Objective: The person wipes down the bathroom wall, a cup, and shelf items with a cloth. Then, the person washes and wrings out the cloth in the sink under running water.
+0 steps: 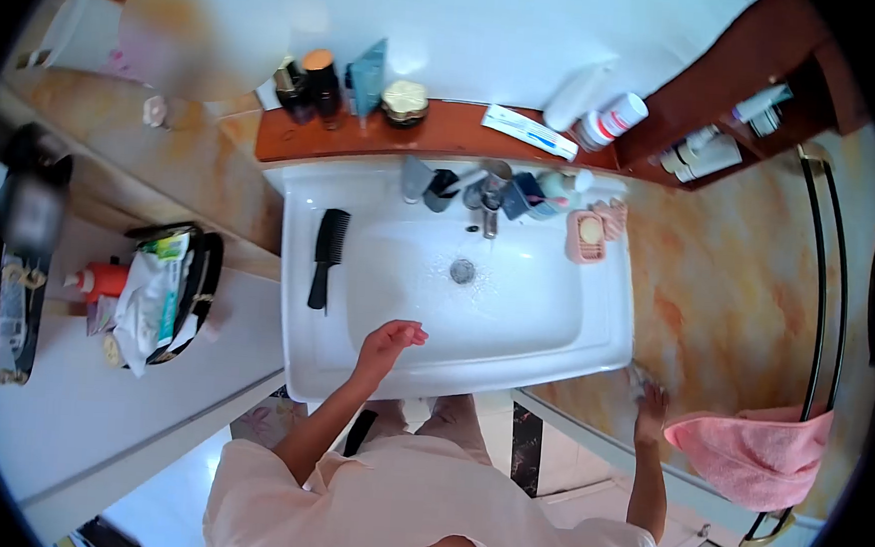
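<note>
My left hand point(389, 343) is above the front left part of the white sink point(306, 351), its fingers loosely curled with a gap between them and nothing visible in them. My right hand point(653, 409) is off the sink's front right corner, against the marbled wall panel point(706, 310). Beneath its fingers is a crumpled greyish-white wad point(639, 379), which looks like a cloth; the hand partly hides it. A black comb point(330, 250) lies on the sink's left rim. Water drops surround the drain point(463, 271) below the metal faucet point(490, 212).
Cups and a pink soap dish point(587, 238) line the sink's back rim. Bottles, a jar point(405, 103) and a toothpaste box point(529, 132) stand on the brown shelf point(446, 129). A pink towel point(752, 453) hangs from a black rail point(825, 297) at right. Wall baskets point(201, 294) are at left.
</note>
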{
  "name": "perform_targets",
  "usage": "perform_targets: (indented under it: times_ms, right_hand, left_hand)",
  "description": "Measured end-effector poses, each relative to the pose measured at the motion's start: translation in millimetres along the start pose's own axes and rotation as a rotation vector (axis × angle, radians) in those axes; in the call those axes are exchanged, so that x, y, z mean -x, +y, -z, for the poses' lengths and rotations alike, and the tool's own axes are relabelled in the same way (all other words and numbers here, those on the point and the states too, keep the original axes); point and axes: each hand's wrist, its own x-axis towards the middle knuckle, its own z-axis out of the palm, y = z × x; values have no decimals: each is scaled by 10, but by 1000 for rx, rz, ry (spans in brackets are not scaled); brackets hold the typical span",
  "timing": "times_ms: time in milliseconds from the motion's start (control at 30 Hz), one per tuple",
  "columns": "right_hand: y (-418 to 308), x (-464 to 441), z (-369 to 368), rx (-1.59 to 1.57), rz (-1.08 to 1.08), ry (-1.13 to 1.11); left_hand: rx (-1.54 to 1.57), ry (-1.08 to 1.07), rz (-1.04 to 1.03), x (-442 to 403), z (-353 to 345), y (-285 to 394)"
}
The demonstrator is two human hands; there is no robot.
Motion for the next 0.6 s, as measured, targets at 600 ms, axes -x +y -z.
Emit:
perform_targets:
  times_ms: [600]
  right_hand:
    - [-3501, -2134, 2124, -2291, -22, -550]
  left_hand:
    - [239, 368, -301, 577, -667, 458]
